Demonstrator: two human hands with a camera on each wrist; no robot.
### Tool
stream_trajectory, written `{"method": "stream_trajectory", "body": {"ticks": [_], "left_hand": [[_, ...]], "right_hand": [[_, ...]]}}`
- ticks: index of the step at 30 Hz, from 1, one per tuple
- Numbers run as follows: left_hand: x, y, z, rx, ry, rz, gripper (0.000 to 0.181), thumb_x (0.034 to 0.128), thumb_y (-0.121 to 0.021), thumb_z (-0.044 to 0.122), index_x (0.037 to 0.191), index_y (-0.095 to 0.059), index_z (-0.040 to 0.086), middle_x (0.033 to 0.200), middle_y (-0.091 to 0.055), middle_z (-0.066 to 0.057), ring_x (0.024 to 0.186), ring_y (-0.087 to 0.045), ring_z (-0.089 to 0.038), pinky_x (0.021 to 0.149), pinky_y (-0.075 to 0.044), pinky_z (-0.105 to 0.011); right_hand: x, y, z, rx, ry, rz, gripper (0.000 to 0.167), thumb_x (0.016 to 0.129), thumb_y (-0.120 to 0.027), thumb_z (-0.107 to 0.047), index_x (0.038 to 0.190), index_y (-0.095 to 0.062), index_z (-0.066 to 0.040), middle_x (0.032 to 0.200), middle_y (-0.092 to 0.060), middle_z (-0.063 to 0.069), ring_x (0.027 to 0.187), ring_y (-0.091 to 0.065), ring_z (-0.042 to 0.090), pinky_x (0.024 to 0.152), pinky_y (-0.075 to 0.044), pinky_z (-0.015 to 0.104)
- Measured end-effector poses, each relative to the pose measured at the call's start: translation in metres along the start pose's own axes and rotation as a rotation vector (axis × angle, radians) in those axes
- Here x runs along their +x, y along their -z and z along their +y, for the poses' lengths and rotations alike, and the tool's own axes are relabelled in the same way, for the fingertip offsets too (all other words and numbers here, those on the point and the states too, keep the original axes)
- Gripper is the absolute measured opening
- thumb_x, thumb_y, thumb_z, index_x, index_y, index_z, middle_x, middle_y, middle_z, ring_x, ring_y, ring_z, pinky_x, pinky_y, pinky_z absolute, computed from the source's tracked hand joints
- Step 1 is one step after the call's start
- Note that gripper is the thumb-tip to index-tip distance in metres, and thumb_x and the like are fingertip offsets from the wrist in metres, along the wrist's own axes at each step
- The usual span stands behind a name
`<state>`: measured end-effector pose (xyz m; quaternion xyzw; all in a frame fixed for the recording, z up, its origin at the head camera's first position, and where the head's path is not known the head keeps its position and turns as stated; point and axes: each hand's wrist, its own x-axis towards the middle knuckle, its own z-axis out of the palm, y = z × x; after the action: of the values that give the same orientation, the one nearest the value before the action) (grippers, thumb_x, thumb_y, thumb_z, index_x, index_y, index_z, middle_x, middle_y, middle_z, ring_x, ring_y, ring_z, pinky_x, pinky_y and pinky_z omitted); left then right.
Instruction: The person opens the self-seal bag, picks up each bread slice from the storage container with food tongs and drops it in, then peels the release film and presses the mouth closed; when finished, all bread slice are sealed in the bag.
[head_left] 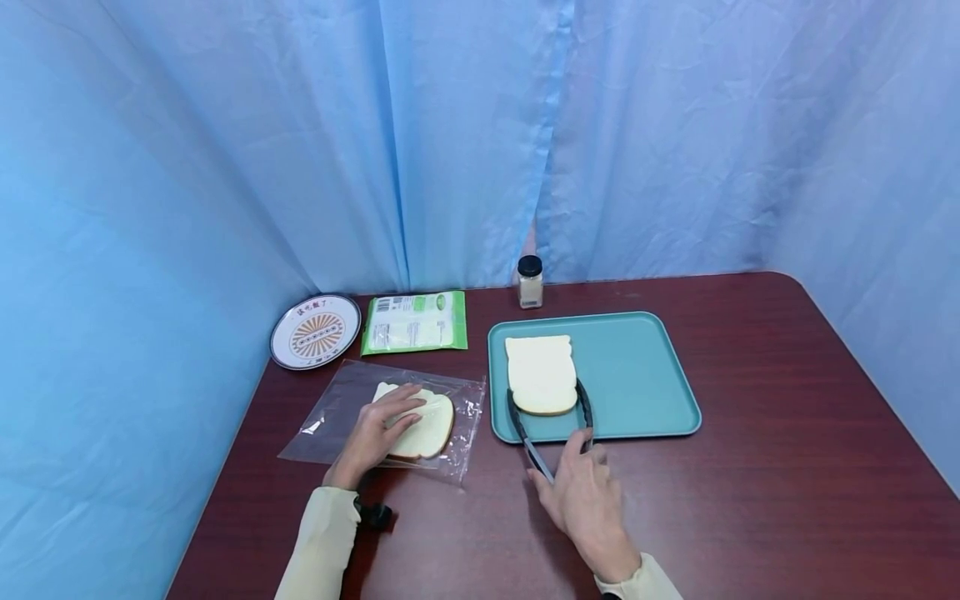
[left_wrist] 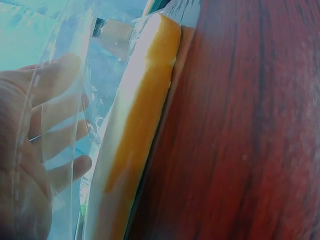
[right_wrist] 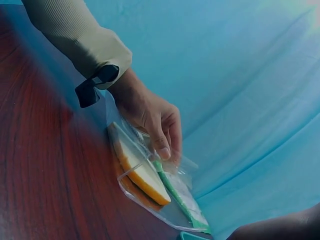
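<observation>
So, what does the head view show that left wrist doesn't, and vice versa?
Only head: the round white and orange plate, right hand, grey tongs with black tips, and white bread slice between them.
Only left wrist: the palm side of the left hand, through the clear plastic bag.
Both: reddish-brown wooden table, that bag and its brown-crusted slice.

Head view: evenly bright, cool cast over the curtain [head_left: 465, 150]; small glints on the clear bag [head_left: 337, 408]; soft, diffuse shadows low on the surface [head_left: 787, 467]. Left wrist view: hazy, soft focus; bread slice [left_wrist: 135, 120] washed out along its pale face. Right wrist view: dimmer overall, bright glare at top right corner, slight softness.
</observation>
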<state>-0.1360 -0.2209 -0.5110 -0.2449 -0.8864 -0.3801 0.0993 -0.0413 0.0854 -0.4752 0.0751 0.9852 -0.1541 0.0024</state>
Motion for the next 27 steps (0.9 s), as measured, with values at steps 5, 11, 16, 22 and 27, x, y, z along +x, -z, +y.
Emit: {"method": "stream_trajectory", "body": {"ticks": [5,11,16,22,27], "left_hand": [[-0.001,0.000,0.000,0.009,-0.010,0.011,0.027,0.0856,-0.075,0.004,0.113,-0.077,0.005,0.127,-0.070,-0.018,0.126,-0.062,-0.038,0.106,-0.047,-0.055],[-0.002,0.000,0.000,0.005,0.022,-0.008,0.026,0.0880,-0.074,0.006,0.114,-0.077,0.006,0.130,-0.069,-0.015,0.129,-0.060,-0.036,0.108,-0.047,-0.055],[-0.002,0.001,0.001,0.002,0.032,-0.014,0.026,0.0885,-0.073,0.006,0.114,-0.076,0.006,0.131,-0.069,-0.015,0.130,-0.060,-0.036,0.109,-0.046,-0.054],[-0.002,0.002,0.002,0.001,0.033,-0.015,0.026,0.0880,-0.074,0.005,0.114,-0.076,0.006,0.130,-0.069,-0.015,0.130,-0.060,-0.036,0.110,-0.046,-0.054],[-0.002,0.002,0.001,0.006,0.026,-0.013,0.026,0.0876,-0.074,0.005,0.113,-0.077,0.006,0.129,-0.070,-0.014,0.130,-0.060,-0.035,0.109,-0.046,-0.054]], "right_hand": [[0.000,-0.001,0.003,-0.037,0.032,0.026,0.094,0.081,-0.079,-0.048,0.134,-0.038,0.018,0.087,-0.058,0.034,0.055,-0.062,0.037,0.041,-0.048,0.041],[0.001,-0.001,0.009,-0.067,0.067,0.071,0.090,0.080,-0.080,-0.046,0.132,-0.042,0.017,0.086,-0.060,0.034,0.049,-0.056,0.033,0.037,-0.044,0.039],[0.001,-0.001,0.012,-0.071,0.071,0.074,0.088,0.080,-0.080,-0.044,0.134,-0.041,0.015,0.090,-0.060,0.034,0.051,-0.055,0.032,0.038,-0.045,0.040],[0.002,-0.001,0.015,-0.059,0.064,0.043,0.088,0.082,-0.079,-0.044,0.136,-0.040,0.014,0.092,-0.059,0.032,0.055,-0.056,0.033,0.042,-0.047,0.043],[0.003,0.000,0.020,-0.034,0.042,-0.015,0.087,0.085,-0.075,-0.044,0.140,-0.037,0.011,0.096,-0.060,0.032,0.060,-0.060,0.039,0.046,-0.048,0.046]]}}
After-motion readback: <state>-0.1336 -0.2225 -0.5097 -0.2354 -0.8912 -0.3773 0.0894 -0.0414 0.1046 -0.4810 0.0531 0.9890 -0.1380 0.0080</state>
